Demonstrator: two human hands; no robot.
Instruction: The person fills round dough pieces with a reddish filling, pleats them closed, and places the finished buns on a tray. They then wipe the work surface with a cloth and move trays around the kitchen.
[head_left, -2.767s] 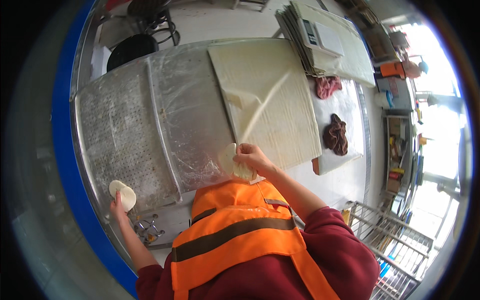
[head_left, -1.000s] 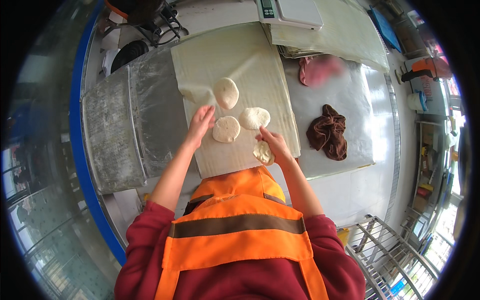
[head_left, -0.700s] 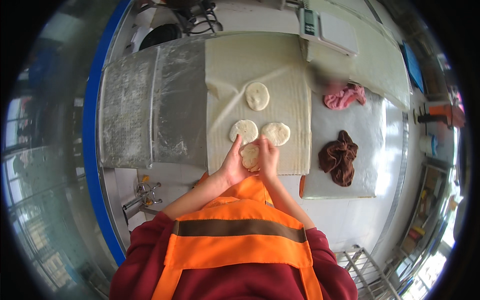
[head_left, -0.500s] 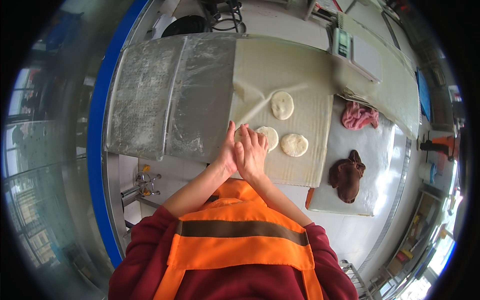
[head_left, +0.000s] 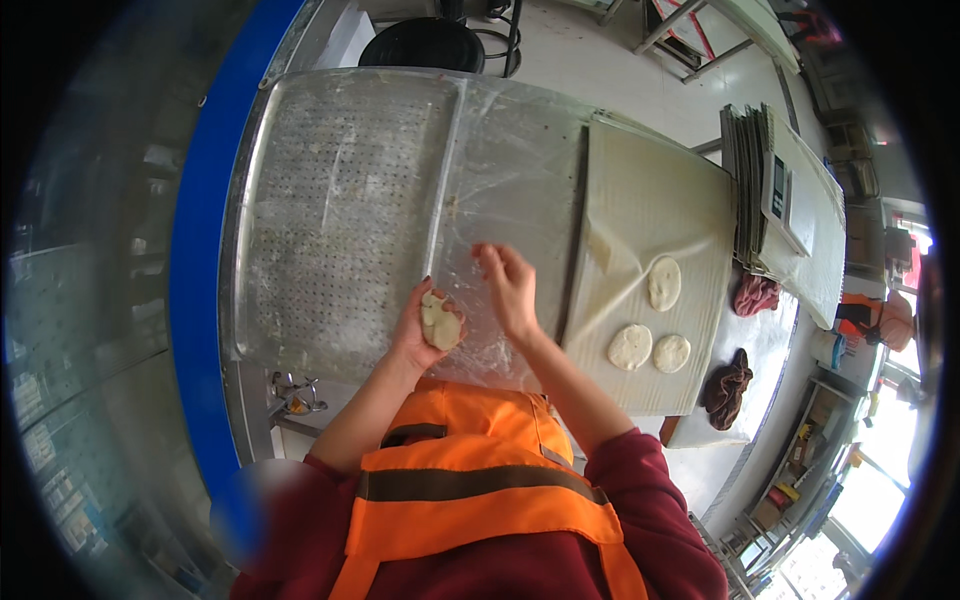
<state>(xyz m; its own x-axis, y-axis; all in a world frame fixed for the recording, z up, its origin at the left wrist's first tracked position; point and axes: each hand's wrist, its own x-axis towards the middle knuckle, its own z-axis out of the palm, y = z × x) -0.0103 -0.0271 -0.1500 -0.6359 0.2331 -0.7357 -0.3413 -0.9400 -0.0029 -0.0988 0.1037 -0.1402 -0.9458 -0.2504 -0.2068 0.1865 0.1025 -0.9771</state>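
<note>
My left hand [head_left: 408, 335] is closed around a flattened, uneven round of pale dough [head_left: 441, 322], which rests in the palm and fingers above the metal worktop. To its right, my right hand [head_left: 510, 290] is raised above the worktop, apart from that dough. Its fingers curl in, and whatever they may hold is hidden. Three flat dough rounds lie on the cream cloth [head_left: 612, 205] farther right: one toward the back [head_left: 664, 284], one nearer [head_left: 630, 347], and a smaller one beside it [head_left: 672, 353].
A floury perforated metal tray [head_left: 335, 200] covers the left of the worktop. Stacked boards [head_left: 745, 190] carry a white scale [head_left: 786, 208] at the back right. A pink cloth [head_left: 757, 294] and a brown cloth [head_left: 728, 390] lie at the right. A black round stool [head_left: 425, 46] stands behind.
My hands, pressed together over the cloth's dough before, are now apart above the metal worktop. A dough round is now in my left hand. The view has shifted left.
</note>
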